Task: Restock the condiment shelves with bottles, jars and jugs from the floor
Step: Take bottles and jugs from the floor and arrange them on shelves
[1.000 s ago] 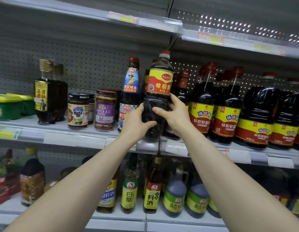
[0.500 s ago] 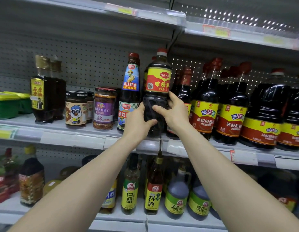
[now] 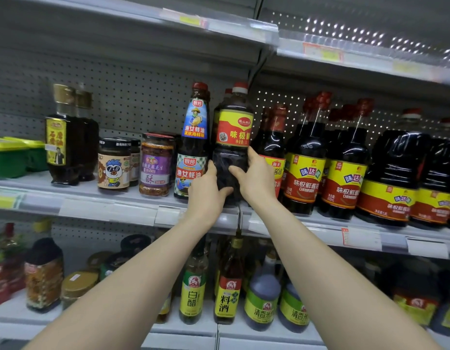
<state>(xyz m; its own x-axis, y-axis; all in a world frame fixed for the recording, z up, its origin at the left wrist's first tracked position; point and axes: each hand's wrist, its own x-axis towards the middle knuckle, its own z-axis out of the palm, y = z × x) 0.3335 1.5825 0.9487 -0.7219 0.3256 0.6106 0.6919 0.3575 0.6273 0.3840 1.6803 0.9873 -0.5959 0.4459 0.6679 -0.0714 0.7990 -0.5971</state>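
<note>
Gripping soy bottle [image 3: 233, 127] | left hand [image 3: 206, 195], right hand [image 3: 257, 180] curled round it | lower sides covered

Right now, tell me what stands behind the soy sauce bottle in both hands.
A second red cap peeks out beside the neck of the soy sauce bottle, with the pegboard panel beyond. The held bottle hides the rest of it.

Oyster-sauce bottle [image 3: 192, 147] and soy bottle [image 3: 270, 137] hem the held bottle [image 3: 234, 127]; open room above them.
</note>
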